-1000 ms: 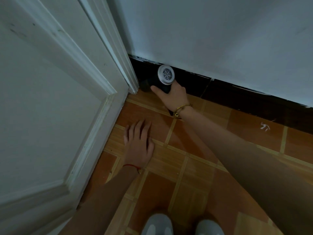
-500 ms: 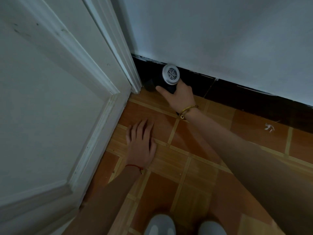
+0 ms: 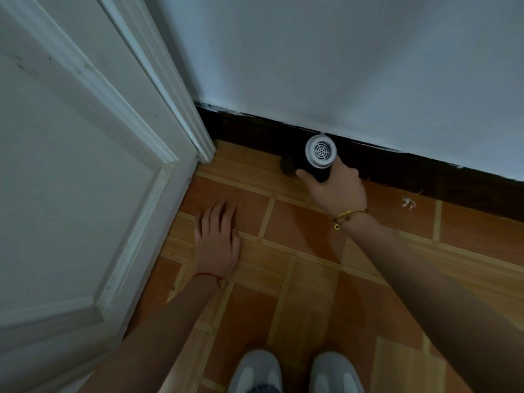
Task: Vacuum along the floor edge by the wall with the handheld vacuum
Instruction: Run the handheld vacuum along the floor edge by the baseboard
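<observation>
Handheld vacuum (image 3: 319, 158) low at the dark skirting (image 3: 397, 168), nozzle on the floor edge by the wall (image 3: 340, 66) — gripped round its barrel by the right hand (image 3: 337, 191), fingers wrapped. Probably light, rigid, smooth; best held mid-body. Left hand (image 3: 217, 239) flat, fingers straight, pressing the tiled floor (image 3: 312, 279) — door (image 3: 71, 180) alongside, white scrap (image 3: 408, 202) ahead.

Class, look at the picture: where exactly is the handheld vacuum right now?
In the head view the handheld vacuum sits upper centre, gripped by the right hand, low against the dark skirting board, right of the door frame.
</observation>
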Tool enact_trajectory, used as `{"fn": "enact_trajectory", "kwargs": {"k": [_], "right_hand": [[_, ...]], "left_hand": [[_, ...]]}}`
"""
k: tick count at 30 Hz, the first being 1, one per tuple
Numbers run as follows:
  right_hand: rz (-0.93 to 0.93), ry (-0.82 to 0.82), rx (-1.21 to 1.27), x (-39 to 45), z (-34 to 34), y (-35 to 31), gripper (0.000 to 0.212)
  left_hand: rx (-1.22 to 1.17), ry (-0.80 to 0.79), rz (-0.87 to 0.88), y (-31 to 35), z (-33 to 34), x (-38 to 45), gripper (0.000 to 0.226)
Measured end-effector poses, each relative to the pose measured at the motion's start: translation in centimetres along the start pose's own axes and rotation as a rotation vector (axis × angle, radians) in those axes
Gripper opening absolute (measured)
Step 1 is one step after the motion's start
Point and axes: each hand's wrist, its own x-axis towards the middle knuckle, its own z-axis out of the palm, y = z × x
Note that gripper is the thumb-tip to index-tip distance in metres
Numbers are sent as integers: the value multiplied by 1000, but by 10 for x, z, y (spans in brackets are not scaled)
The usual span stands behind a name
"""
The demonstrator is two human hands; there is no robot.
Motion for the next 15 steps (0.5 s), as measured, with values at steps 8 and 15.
{"fn": "enact_trajectory", "kwargs": {"k": [8,15], "right_hand": [[48,-56,56,-1,-8,-3,68],[148,95,23,-28,-52,55,64]], "left_hand": [[-38,-53,33,54,10,4,54],[-53,-124,130,117,26,10,55]]}}
